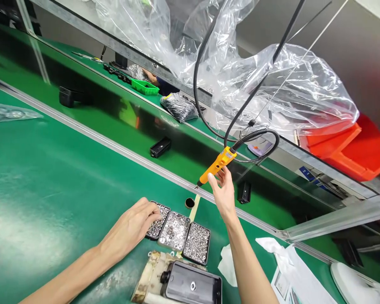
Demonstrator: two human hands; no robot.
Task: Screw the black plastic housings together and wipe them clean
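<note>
My left hand (142, 217) reaches into the left small tray (156, 228) of shiny metal pieces. Its fingers are pinched together, and their tips are hidden among the pieces. My right hand (223, 190) has thumb and fingers curled at the lower side of an orange electric screwdriver (217, 165), whose bit points down and left. Beside the left tray sit a middle tray (174, 231) of washer-like rings and a right tray (196, 242) of small metal parts. Nearest me, a dark rectangular housing (191, 283) rests in a worn beige fixture (145, 274).
A black cable (256, 93) loops up from the screwdriver. A round dark cap (190, 203) stands behind the trays. Black housings (160, 147) lie beyond the metal rail (114, 154). Clear plastic (288, 93) and red bins (351, 147) hang over the right; white paper (297, 270) lies below.
</note>
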